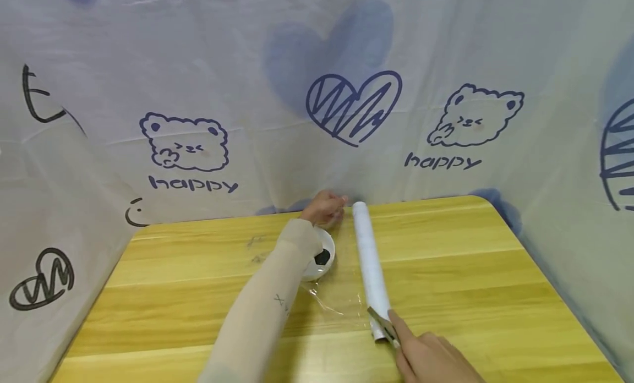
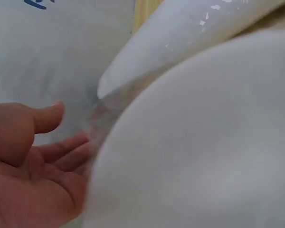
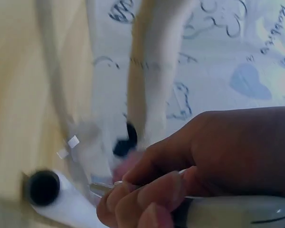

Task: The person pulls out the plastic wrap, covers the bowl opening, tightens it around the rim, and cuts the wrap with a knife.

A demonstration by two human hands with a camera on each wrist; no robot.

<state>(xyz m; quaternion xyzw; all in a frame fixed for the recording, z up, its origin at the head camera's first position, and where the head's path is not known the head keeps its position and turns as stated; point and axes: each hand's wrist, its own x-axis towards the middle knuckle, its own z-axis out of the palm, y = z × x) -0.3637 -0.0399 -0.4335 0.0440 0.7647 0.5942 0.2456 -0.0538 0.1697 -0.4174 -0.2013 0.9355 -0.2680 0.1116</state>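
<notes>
A round white bowl-like piece [image 1: 327, 242] with a black patch sits on the wooden table, partly hidden by my left forearm. To its right lies a white roll of cling film [image 1: 369, 256], its clear film [image 1: 342, 295] stretching toward the white piece. Beyond the bowl, my left hand [image 1: 324, 207] is at the table's far edge; the left wrist view shows its thumb apart and its fingertips beside the film's edge. At the roll's near end, my right hand [image 1: 433, 355] grips a slim tool with a narrow metal blade [image 1: 382, 323] and a pale handle [image 3: 247, 209].
The wooden table [image 1: 470, 278] meets a pale cloth wall [image 1: 277, 168] printed with hearts and bear faces along its far edge. More of that cloth hangs at both sides. My left forearm [image 1: 267, 295] reaches across the middle.
</notes>
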